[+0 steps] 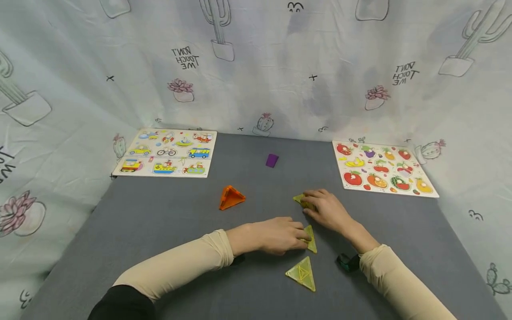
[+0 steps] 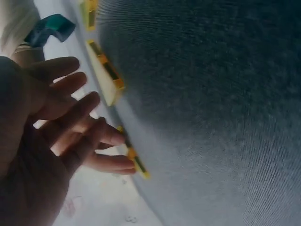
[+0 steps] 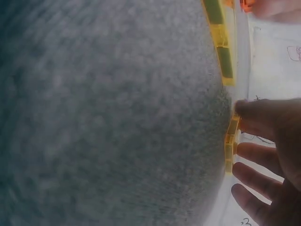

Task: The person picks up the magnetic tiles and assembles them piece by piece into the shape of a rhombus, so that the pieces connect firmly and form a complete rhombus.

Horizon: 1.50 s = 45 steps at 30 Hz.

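Three translucent yellow triangular magnetic tiles lie in a rough line on the grey tabletop. The nearest tile (image 1: 302, 274) lies flat, with no hand on it. My left hand (image 1: 278, 235) hovers its loosely bent fingers over the left part of the middle tile (image 1: 310, 240); in the left wrist view these fingers (image 2: 89, 101) are spread beside that tile (image 2: 106, 73). My right hand (image 1: 328, 210) holds the far tile (image 1: 298, 198) between thumb and fingers, covering most of it. Seen from the right wrist, the thumb is at one end of that tile (image 3: 230, 146), fingertips along its side.
Left of the hands are orange triangular pieces (image 1: 231, 198) grouped in a pyramid-like shape. A purple block (image 1: 272, 160) sits farther back. Picture boards with vehicles (image 1: 172, 153) and fruit (image 1: 380, 169) lie at the back left and back right, before a patterned cloth (image 1: 256, 66).
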Each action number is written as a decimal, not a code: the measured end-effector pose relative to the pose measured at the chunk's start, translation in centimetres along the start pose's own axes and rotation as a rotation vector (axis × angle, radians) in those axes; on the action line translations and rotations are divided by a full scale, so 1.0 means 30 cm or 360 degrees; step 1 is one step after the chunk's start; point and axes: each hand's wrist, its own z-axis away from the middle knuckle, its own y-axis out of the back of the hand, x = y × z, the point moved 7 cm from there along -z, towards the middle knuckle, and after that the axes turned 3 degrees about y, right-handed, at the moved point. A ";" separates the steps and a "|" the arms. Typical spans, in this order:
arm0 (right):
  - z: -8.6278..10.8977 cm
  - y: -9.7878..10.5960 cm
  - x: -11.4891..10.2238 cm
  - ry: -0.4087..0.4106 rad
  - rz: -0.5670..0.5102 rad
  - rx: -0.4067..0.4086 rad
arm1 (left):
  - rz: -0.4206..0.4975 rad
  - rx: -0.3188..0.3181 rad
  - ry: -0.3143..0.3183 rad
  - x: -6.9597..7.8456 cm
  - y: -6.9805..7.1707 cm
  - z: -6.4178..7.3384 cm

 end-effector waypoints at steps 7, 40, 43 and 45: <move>0.003 0.010 0.013 -0.0042 0.0061 -0.0021 | 0.0055 -0.0031 0.0088 -0.031 -0.050 -0.022; 0.079 0.032 0.119 -0.0492 -0.0678 -0.0188 | 0.0248 -0.0096 0.0523 -0.196 -0.102 -0.028; 0.076 0.022 0.100 -0.0482 -0.0747 -0.0206 | 0.0262 -0.0088 0.0522 -0.194 -0.099 -0.033; 0.071 0.017 0.084 -0.0454 -0.0783 -0.0219 | 0.0271 -0.0075 0.0511 -0.191 -0.097 -0.037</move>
